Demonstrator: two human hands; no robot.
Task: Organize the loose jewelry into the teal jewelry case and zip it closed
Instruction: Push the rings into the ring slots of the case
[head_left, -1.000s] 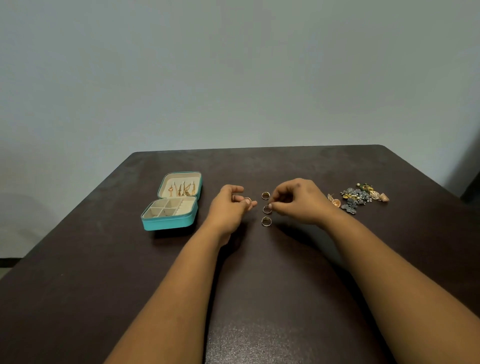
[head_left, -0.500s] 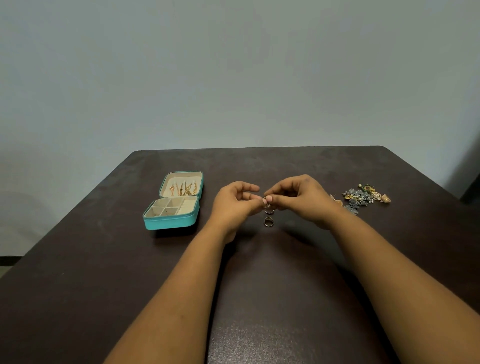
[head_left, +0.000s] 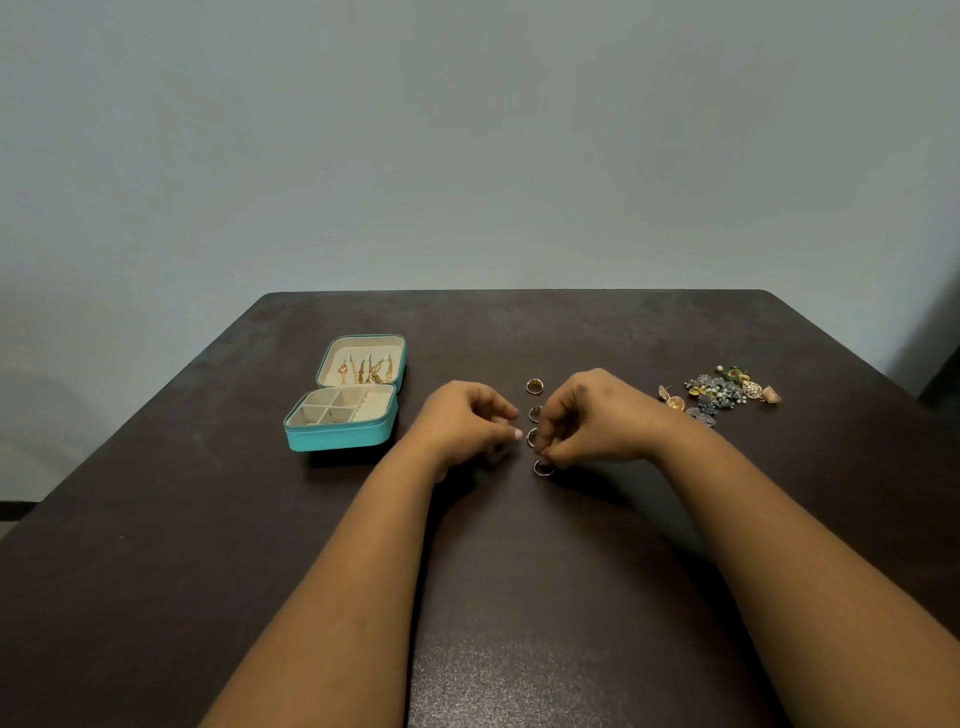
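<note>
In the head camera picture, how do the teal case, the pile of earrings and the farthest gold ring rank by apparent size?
1. teal jewelry case, open, largest.
2. pile of earrings, clearly smaller.
3. gold ring, smallest.
All lie at similar distance, so nearness hardly matters.

We found bare table along the near edge and far strip. The open teal case blocked the left, the loose jewelry pile the right, and a row of rings lay between our hands.
</note>
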